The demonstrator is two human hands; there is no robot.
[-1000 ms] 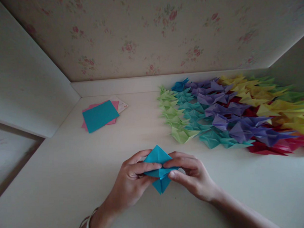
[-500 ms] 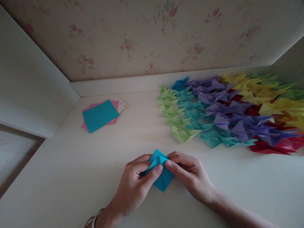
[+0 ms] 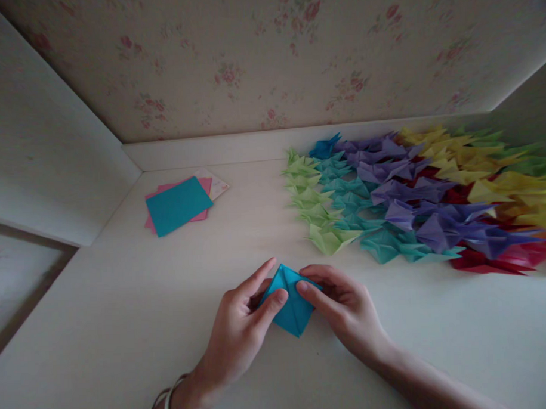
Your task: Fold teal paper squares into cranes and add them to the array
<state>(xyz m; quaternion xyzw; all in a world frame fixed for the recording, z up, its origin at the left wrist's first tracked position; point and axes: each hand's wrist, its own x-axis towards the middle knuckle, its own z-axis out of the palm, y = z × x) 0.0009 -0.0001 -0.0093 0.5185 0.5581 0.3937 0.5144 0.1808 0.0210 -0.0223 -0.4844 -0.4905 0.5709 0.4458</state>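
Note:
A blue folded paper piece (image 3: 291, 302), diamond-shaped, lies on the white table (image 3: 124, 317) between my hands. My left hand (image 3: 244, 325) pinches its left edge with thumb and fingers, the index finger stretched out above. My right hand (image 3: 343, 303) presses on its right edge with the thumb and curled fingers. A bracelet (image 3: 166, 399) sits on my left wrist.
A stack of flat paper squares (image 3: 178, 205), blue on top of pink, lies at the back left. Several folded paper cranes (image 3: 416, 199) in green, teal, purple, red and yellow cover the back right. Flowered wallpaper (image 3: 268, 55) rises behind the table.
The blue piece has been flattened down onto the table from a raised, partly open fold. Both hands shifted slightly up and away with it.

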